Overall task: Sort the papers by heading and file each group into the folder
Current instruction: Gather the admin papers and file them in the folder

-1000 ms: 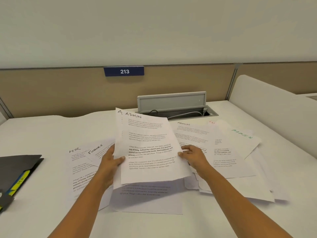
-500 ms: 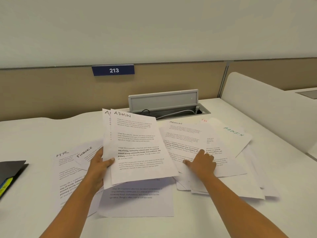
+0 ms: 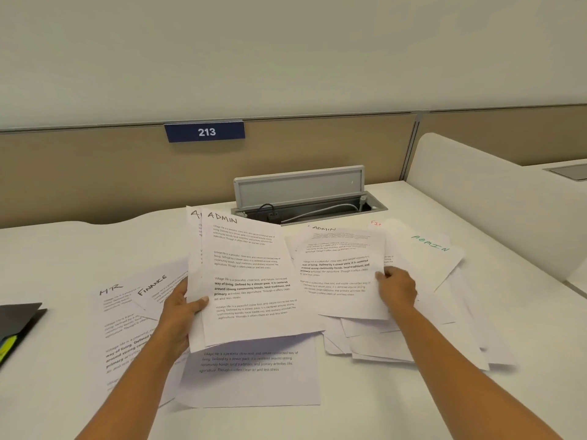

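My left hand (image 3: 179, 308) grips a small stack of ADMIN sheets (image 3: 251, 277) by its left edge, held tilted above the desk. My right hand (image 3: 397, 289) pinches the right edge of another ADMIN sheet (image 3: 340, 268), lifting it off the loose pile of papers (image 3: 422, 338) on the right. A sheet with ADMIN in green (image 3: 430, 246) lies at the far side of that pile. To the left lie an HR sheet (image 3: 117, 315) and a FINANCE sheet (image 3: 155, 289). A dark folder (image 3: 19, 319) sits at the left edge.
A printed sheet (image 3: 254, 373) lies flat under the held stack. An open cable tray with a raised lid (image 3: 298, 192) is set into the desk at the back. A white divider (image 3: 495, 204) rises on the right, a beige partition with a 213 sign (image 3: 205, 131) behind.
My right hand let go of the held stack, moved right onto the pile and took hold of an ADMIN sheet. The left hand keeps holding the stack.
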Tool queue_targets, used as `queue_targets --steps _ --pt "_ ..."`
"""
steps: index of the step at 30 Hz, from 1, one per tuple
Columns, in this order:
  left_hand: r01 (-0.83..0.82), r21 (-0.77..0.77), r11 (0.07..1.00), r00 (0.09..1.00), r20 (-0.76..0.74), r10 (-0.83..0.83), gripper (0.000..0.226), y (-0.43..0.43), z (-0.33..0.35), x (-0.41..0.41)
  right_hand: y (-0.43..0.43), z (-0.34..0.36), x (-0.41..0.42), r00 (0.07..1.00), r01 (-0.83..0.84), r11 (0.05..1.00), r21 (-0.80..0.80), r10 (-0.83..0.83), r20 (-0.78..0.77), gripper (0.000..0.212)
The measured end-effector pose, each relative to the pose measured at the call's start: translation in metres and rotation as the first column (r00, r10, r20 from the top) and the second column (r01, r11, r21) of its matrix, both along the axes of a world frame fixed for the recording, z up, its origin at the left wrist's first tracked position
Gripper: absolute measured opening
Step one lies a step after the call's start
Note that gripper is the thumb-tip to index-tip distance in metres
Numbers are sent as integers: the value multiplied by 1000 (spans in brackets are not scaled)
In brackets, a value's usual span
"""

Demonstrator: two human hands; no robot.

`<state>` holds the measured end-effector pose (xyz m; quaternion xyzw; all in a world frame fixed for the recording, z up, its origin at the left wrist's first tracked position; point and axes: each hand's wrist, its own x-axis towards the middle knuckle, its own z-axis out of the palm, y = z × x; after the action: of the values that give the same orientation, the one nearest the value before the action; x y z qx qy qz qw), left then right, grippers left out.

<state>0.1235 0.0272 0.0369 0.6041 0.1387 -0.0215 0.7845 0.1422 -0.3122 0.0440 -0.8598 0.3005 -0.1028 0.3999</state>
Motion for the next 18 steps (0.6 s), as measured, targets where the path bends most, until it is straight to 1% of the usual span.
queue_targets --steps 1,5,8,11,13,18 --pt "0 -3 1000 1000 -1 0 56 0 0 0 -1 7 0 1000 0 1000 -8 0 27 24" --pt "-1 -1 1000 1000 -5 1 55 0 0 1 4 42 -2 988 -30 990 -140 51 148 34" --pt "-4 -7 1000 1000 3 4 54 -2 -1 1 15 71 -4 957 -78 970 -231 138 255 36" --pt "-6 -6 1000 1000 -2 6 55 -5 -2 1 25 98 -7 905 -112 944 -311 226 360 34" --pt "-1 -3 1000 1000 -5 1 56 -6 -2 1 29 111 -10 872 -111 947 -301 238 428 33" --pt "14 -16 1000 1000 4 -14 55 -10 0 0 24 120 -14 820 -99 980 -172 178 543 30"
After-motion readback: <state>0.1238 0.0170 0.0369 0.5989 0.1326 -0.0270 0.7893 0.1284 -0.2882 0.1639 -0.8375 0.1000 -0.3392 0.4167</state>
